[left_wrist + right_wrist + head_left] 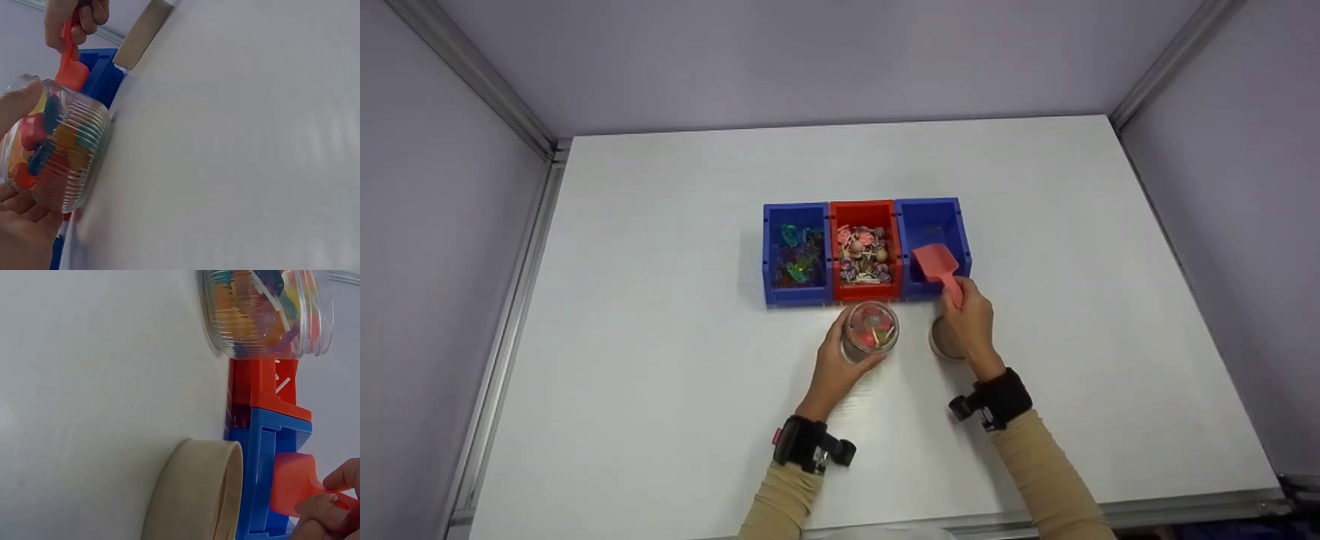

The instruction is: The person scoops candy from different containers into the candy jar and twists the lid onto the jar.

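Note:
My left hand (836, 375) grips a clear ribbed jar (873, 334) from the side, thumb and fingers around it. Colourful pieces, some with white sticks, fill much of the jar, as the left wrist view shows too. In my right hand (972, 319) is the handle of a small pinkish-red scoop (936, 262). The scoop's blade is over the right blue bin (928, 202), and nothing shows on it. Below the right hand a round, shallow beige piece like a lid (194, 484) rests on the table, partly covered by that hand in the head view.
Joined to the right bin are a red bin (862, 204) of small lollipop-like candies (864, 251) and a left blue bin (796, 207) holding green and dark translucent pieces (801, 266). All stand on a white table (660, 360), with pale walls at the back and sides.

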`<state>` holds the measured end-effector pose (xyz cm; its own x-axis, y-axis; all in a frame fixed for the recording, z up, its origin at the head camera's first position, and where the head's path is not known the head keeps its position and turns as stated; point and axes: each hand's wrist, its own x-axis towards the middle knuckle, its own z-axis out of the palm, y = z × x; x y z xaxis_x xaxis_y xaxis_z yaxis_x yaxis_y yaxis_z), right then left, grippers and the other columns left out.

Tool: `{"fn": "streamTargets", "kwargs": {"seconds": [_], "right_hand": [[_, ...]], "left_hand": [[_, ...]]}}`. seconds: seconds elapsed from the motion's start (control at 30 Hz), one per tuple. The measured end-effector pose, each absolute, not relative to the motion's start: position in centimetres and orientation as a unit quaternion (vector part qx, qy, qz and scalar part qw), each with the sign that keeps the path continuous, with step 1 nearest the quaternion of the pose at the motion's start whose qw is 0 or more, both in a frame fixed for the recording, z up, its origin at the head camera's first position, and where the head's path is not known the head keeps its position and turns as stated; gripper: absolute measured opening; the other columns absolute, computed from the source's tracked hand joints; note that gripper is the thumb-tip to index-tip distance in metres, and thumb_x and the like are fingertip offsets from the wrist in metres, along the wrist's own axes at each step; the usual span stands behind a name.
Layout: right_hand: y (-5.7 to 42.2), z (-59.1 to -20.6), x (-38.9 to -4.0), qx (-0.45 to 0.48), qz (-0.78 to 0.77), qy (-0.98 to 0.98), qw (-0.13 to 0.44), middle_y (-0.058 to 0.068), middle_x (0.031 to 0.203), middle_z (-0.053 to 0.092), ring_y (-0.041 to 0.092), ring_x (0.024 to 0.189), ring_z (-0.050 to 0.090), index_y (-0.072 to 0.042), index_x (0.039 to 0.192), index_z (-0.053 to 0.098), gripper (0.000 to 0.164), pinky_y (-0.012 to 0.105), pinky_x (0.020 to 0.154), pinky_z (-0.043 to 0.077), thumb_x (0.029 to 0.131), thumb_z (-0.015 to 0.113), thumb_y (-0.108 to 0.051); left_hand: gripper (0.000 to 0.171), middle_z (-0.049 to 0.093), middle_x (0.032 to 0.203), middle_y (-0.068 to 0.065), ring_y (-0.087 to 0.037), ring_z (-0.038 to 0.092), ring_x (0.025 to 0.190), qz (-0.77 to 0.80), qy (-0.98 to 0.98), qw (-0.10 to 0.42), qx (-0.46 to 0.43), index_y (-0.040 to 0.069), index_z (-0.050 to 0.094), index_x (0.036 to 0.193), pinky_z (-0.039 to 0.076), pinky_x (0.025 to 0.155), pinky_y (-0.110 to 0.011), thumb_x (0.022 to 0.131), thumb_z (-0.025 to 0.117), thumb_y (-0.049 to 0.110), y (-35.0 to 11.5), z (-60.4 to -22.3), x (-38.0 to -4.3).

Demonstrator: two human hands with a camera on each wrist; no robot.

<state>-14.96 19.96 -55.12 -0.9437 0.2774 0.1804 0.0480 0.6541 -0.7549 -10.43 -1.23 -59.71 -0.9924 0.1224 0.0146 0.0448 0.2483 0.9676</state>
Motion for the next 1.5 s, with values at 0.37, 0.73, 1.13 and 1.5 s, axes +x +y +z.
{"fn": "streamTargets", "kwargs": {"seconds": [0.37, 0.73, 1.13, 1.5], "right_hand": [[20.4, -56.0, -16.0, -0.100, 0.402, -0.905, 0.092, 0.019, 0.084, 0.063, 0.026, 0.069, 0.053, 0.003, 0.116, 0.053, 0.030, 0.028, 0.060, 0.037, 0.091, 0.056, -0.013], [21.1, -56.6, -15.8, -0.115, 0.386, -0.912, 0.078, 0.021, 0.084, 0.066, 0.029, 0.069, 0.057, 0.002, 0.108, 0.052, 0.027, 0.032, 0.059, 0.039, 0.092, 0.058, -0.018], [21.6, -56.8, -15.3, -0.150, 0.391, -0.905, 0.079, 0.014, 0.075, 0.062, 0.017, 0.062, 0.051, 0.002, 0.107, 0.054, 0.041, 0.023, 0.054, 0.036, 0.086, 0.071, -0.028], [22.6, -55.7, -13.3, -0.198, 0.333, -0.921, 0.037, 0.027, 0.103, 0.057, 0.037, 0.094, 0.057, 0.014, 0.129, 0.046, 0.082, 0.046, 0.080, 0.050, 0.077, 0.079, -0.040]], "left_hand": [[0.089, 0.042, 0.151, -0.019, -0.035, 0.039, 0.142, 0.610, 0.790, 0.033, 0.052, 0.003, 0.034, 0.147, 0.035, 0.117, -0.050, 0.076, 0.083, 0.025, -1.3, -59.5, -10.5], [0.090, 0.042, 0.151, -0.019, -0.035, 0.039, 0.142, 0.614, 0.787, 0.039, 0.042, 0.003, 0.034, 0.148, 0.035, 0.117, -0.050, 0.075, 0.083, 0.025, -1.2, -59.3, -10.5], [0.091, 0.042, 0.151, -0.019, -0.034, 0.039, 0.142, 0.617, 0.786, 0.042, 0.024, 0.003, 0.035, 0.147, 0.034, 0.118, -0.049, 0.074, 0.084, 0.022, -1.0, -59.4, -10.5], [0.090, 0.044, 0.150, -0.020, -0.034, 0.040, 0.141, 0.619, 0.784, 0.029, 0.028, 0.001, 0.037, 0.146, 0.036, 0.117, -0.048, 0.073, 0.085, 0.022, -1.0, -59.2, -10.4]]}}
